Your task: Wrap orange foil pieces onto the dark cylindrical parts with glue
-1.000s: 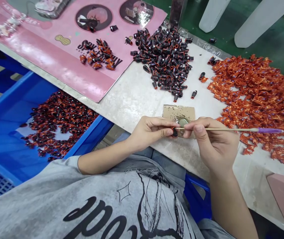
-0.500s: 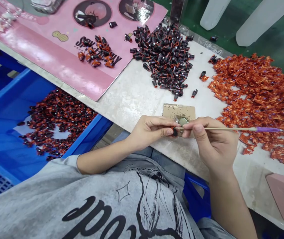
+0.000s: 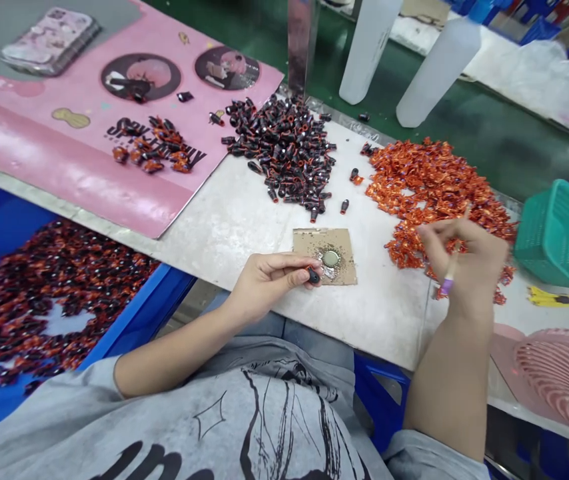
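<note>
My left hand [image 3: 267,283] pinches a small black-and-orange plastic piece [image 3: 313,275] between thumb and fingertips, just above the table's near edge. Right beside it lies a spotted cardboard square [image 3: 344,273] with a small round cap [image 3: 331,259] on it, wet-looking around its rim. Over the near edge of a heap of orange plastic pieces [image 3: 424,180], my right hand [image 3: 469,260] is closed around a thin stick with a purple end [image 3: 448,281]. Its fingertips are slightly blurred; whether they touch an orange piece cannot be made out.
Black parts [image 3: 289,153] are heaped mid-table. Several joined pieces [image 3: 152,150] lie on a pink mat [image 3: 164,207]. A blue bin [image 3: 129,320] of black-and-orange pieces stands at left. White bottles [image 3: 439,73] stand behind; a green basket [image 3: 534,233] and pink fan [image 3: 554,373] are at right.
My right hand has moved away from the left, over to the orange heap, with the stick turned in its grip. My left hand still holds the piece. The view has shifted right.
</note>
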The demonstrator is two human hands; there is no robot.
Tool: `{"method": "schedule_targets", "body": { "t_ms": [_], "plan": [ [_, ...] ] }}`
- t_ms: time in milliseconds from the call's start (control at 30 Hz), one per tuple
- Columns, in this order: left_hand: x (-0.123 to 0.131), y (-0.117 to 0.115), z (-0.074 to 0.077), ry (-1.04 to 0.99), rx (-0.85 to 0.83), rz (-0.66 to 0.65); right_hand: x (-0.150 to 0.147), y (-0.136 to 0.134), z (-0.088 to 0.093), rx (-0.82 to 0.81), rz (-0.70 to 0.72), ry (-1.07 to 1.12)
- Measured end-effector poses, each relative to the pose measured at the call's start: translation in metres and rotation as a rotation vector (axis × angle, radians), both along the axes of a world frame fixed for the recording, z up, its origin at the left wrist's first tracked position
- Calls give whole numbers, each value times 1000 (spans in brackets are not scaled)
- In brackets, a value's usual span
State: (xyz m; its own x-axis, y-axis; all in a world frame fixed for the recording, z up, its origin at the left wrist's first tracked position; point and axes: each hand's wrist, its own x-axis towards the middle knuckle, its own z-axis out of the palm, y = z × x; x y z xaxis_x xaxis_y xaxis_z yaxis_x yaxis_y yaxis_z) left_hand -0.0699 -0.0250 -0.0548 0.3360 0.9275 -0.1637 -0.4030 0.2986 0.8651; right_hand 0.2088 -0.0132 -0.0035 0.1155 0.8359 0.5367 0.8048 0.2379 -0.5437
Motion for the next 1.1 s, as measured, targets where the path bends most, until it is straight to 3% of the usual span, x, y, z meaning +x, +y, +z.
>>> {"method": "schedule_targets", "body": {
  "t_ms": [100, 200, 400, 567, 700, 833, 967, 1100],
  "plan": [
    [2, 0, 3, 6, -21, 2, 1, 1, -10, -343, 52, -179],
    [3, -1, 4, 9, -51, 5, -7, 0, -18, -516, 14, -180],
    [1, -4, 14, -10, -168, 10, -10, -3, -21, -476, 35, -169],
    [-16, -3, 45, -95, -77, 43, 0, 1, -18, -401, 46, -51],
    [-38, 5, 72, -140, 27, 62, -8, -2, 1, -260, 66, 182],
    [-57, 8, 102, -181, 167, 94, -53, -12, 34, -114, 224, 456],
    [-74, 2, 132, -213, 356, 130, -126, -18, 67, -48, 429, 669],
    [-87, -5, 145, -213, 483, 274, -194, -16, 96, -67, 524, 833]
  ]
}}
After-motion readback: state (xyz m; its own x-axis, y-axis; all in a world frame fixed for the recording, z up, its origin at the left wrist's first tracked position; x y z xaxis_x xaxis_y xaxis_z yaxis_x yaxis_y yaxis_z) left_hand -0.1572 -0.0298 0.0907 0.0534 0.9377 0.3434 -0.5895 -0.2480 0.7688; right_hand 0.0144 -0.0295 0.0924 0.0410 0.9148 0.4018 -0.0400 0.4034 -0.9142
